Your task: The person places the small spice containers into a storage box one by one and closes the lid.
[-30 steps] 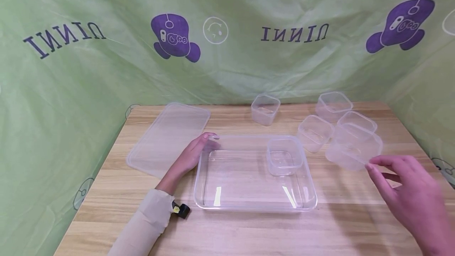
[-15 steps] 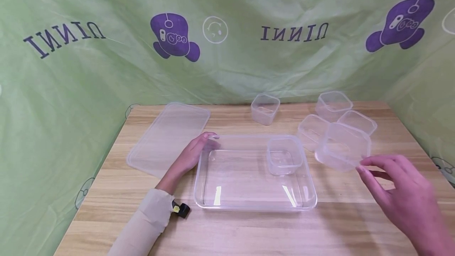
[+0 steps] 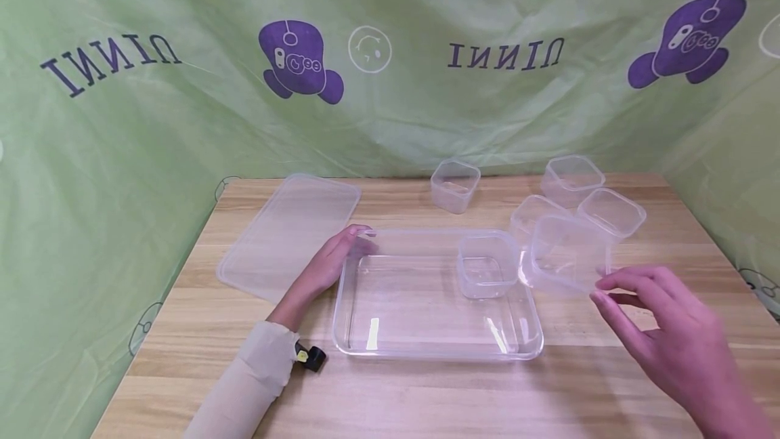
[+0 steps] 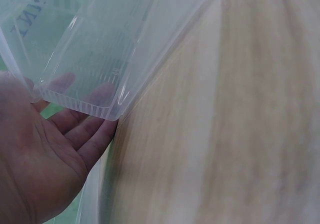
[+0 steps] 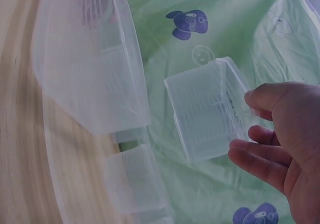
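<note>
My left hand [image 3: 332, 259] grips the back left corner of a large clear rectangular plastic box [image 3: 426, 356]; in the left wrist view, fingers [image 4: 95, 141] lie against the box's outer wall. Inside the box, toward its right side, stands a small clear square container [image 3: 487, 284]. With thumb and fingertips, my right hand [image 3: 676, 341] pinches the edge of another small clear container [image 3: 569, 259]. It is raised and tilted beside the box's right wall. The right wrist view shows this held container [image 5: 202, 114] off the table, with the large box [image 5: 90, 84] to its left.
More small clear containers stand at the back right, among them one by the curtain [image 3: 573, 178] and one lower down [image 3: 612, 212]. A lone container [image 3: 455, 188] sits at the back middle. A flat translucent lid [image 3: 286, 236] lies left of the box. Green curtains surround the table.
My right hand has carried the pinched container leftward, from above the right-hand group to close beside the large box. The left hand and the large box have stayed in place.
</note>
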Action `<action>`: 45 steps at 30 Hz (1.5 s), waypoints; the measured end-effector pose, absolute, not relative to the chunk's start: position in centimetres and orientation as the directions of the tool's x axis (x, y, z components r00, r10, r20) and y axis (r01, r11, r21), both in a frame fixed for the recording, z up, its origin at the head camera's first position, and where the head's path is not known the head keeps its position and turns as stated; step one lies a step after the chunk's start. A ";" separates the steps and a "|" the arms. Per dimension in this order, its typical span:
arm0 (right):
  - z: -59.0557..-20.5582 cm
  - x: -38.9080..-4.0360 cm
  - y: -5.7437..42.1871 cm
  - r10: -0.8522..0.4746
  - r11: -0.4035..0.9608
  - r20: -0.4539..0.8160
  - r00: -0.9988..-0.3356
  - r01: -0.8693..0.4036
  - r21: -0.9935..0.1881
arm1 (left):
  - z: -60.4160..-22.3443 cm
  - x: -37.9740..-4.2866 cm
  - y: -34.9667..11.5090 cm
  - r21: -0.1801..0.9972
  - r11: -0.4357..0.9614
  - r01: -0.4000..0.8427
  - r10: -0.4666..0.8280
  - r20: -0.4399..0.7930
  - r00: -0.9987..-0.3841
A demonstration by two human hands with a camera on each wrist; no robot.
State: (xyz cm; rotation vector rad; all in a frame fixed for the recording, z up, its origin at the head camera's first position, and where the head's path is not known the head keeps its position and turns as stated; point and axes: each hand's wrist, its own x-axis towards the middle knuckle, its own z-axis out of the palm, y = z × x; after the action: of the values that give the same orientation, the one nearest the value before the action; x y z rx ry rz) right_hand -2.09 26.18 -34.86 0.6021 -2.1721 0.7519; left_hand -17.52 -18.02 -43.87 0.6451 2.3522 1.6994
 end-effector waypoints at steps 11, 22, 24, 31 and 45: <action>-34.9 -2.3 24.6 -0.226 0.636 0.797 -0.560 -0.704 -0.315 | -43.9 -17.5 -18.0 0.935 0.257 0.243 0.438 0.112 -0.892; -35.4 -2.5 24.1 -0.251 0.605 0.813 -0.525 -0.741 -0.291 | -43.7 -17.3 -17.9 0.930 0.283 0.233 0.425 0.096 -0.900; -35.5 -2.5 24.0 -0.261 0.604 0.810 -0.525 -0.743 -0.287 | -43.7 -17.4 -17.9 0.931 0.283 0.232 0.424 0.096 -0.901; -35.8 -2.6 23.5 -0.292 0.595 0.792 -0.536 -0.750 -0.288 | -43.8 -17.5 -17.9 0.931 0.276 0.239 0.429 0.103 -0.897; -36.3 -2.4 22.6 -0.331 0.487 0.820 -0.466 -0.829 -0.275 | -43.6 -17.5 -17.9 0.929 0.282 0.241 0.432 0.101 -0.896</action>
State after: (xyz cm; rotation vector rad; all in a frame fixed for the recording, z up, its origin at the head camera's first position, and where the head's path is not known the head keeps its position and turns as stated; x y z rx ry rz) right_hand -2.39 22.64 -36.30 0.9538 -2.0194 0.8905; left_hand -17.47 -17.87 -43.58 0.6307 2.3731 1.6720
